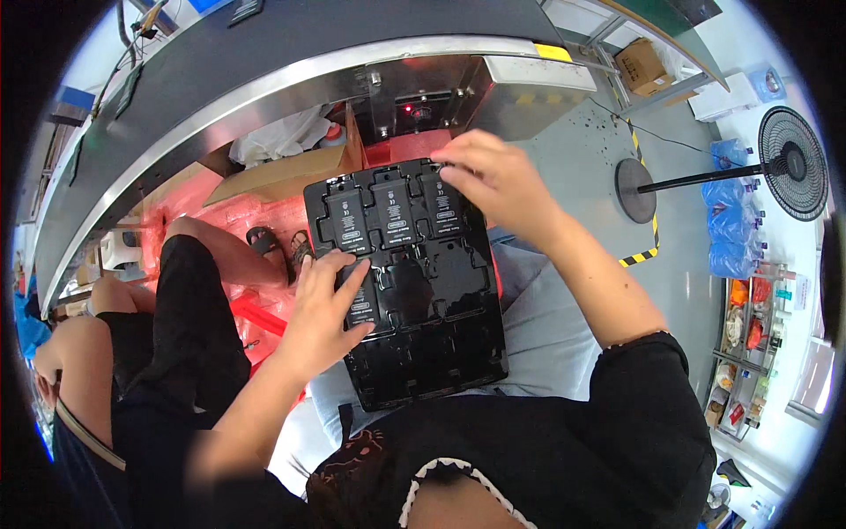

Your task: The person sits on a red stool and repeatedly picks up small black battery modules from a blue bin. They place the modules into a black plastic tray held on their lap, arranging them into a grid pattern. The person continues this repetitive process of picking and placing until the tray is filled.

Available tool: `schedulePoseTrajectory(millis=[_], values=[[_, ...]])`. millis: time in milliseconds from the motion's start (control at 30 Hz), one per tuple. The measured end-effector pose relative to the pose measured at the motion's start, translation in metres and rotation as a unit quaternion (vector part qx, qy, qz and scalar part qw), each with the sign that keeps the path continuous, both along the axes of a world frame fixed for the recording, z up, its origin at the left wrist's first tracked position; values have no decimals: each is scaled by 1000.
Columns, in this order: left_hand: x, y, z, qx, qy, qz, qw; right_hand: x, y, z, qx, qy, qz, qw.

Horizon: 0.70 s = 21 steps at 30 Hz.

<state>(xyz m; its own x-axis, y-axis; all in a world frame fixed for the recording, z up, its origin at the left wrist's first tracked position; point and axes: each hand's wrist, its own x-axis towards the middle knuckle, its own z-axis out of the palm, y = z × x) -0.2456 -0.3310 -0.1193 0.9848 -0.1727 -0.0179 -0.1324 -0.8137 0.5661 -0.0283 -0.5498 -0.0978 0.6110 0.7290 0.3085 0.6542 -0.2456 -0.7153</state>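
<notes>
A black molded plastic tray (441, 339) lies across my lap, its far end tilted toward the bench. Flat black batteries with pale printing sit in its pockets: one at the far left (346, 216), one at the far middle (393, 212) and one at the far right (441, 204). My left hand (322, 304) is open, fingers spread, its fingertips over another battery (361, 300) in the left column. At the tray's far right corner is my right hand (489, 176), its thumb apart from the bent fingers. Nothing shows between them.
A dark bench with a metal edge (300, 70) runs across ahead. Beneath it stand an open cardboard box (282, 176) and pink plastic wrap (189, 189). A seated person's bent leg (198, 300) is close on my left. At right stand a black fan (790, 163) and shelves (740, 379).
</notes>
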Motion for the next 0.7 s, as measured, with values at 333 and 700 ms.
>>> schedulePoseTrajectory(millis=[333,700], values=[[-23,-12,-22,-5,-39,16,999,84,82,107,111,-22,5,994],[39,38,51,-4,-194,-6,981,233,184,139,-397,-76,99,909]])
